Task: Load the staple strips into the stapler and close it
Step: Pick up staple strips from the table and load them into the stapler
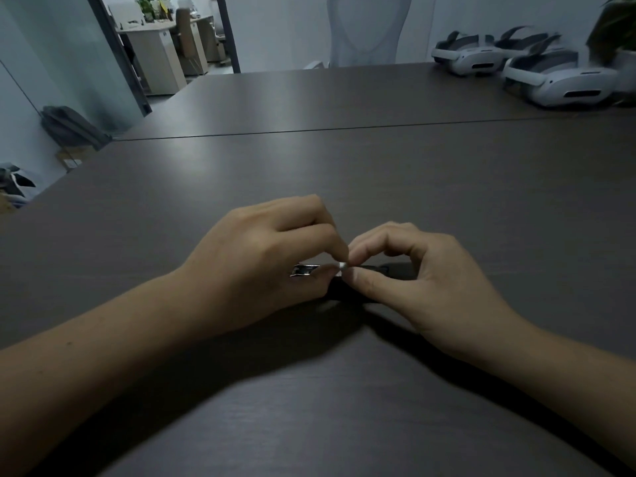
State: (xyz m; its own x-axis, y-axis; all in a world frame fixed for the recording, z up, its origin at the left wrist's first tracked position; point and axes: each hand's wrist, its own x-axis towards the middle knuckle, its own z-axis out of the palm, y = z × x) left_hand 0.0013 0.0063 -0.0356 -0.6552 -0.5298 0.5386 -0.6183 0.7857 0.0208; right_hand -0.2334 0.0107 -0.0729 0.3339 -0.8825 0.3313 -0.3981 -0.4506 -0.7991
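A black stapler (347,290) lies on the dark table (309,173), mostly hidden under both hands. Its shiny metal part (304,270) pokes out beneath my left hand (261,259). A small silver staple strip (342,265) sits between the fingertips of both hands, right above the stapler. My left hand pinches the strip from the left with thumb and forefinger. My right hand (423,277) pinches it from the right, fingers curled in an arch over the stapler's dark body (382,270). Whether the stapler is open or closed is hidden by the hands.
Two white headsets (475,56) (564,80) lie at the table's far right, beside a plant (616,25). A white chair (368,29) stands behind the far edge. A seam (309,130) crosses the table. Grey bags (69,127) sit on the floor at left.
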